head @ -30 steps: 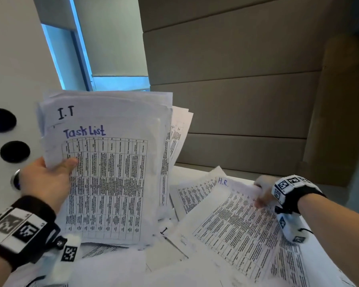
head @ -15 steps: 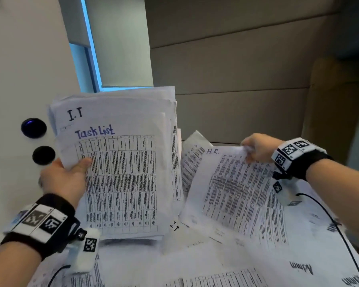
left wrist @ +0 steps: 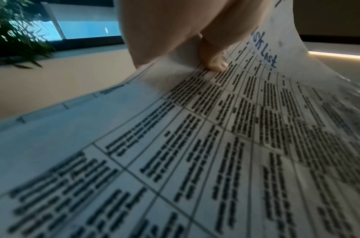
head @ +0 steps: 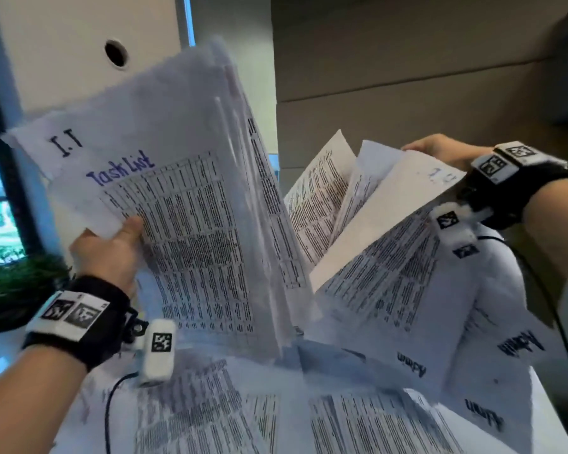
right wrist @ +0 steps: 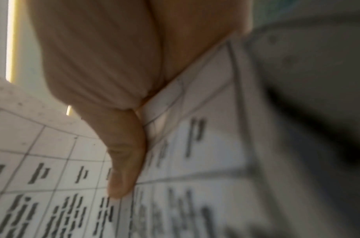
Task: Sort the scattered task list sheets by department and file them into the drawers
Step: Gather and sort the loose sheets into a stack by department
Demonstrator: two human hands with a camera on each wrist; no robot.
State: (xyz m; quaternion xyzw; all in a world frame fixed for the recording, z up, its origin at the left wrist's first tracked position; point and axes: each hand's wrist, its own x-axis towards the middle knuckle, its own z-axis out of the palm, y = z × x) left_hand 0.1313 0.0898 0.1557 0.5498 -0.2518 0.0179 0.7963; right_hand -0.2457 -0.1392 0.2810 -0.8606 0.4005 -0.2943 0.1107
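We see both forearms raised above the table (head: 0,355), each wrist wearing a black strap with printed markers. The left hand (head: 109,253) is lifted at the left side, palm toward the papers, and it grips a thick stack of sheets (head: 184,204) by its left edge. Its thumb (left wrist: 213,56) presses on the printed grid of the front page while the fingers sit hidden behind. The stack stands nearly upright, tilted to the right, and its front page reads "I.T" and "Task List" in handwriting.

The right hand (head: 440,149) is raised at the right side, wrist bent, and it pinches the top edge of a single sheet (head: 384,244). In the right wrist view, the thumb (right wrist: 124,161) lies flat on the grid of that page, with the paper caught between it and the palm side of the hand. This sheet hangs down and leftward, its lower part reaching the pile on the table, close beside the stack.

More loose sheets (head: 374,421) cover the table toward its near and right edges, several marked "Admin" upside down. A green plant (head: 17,290) sits at the table's left edge.
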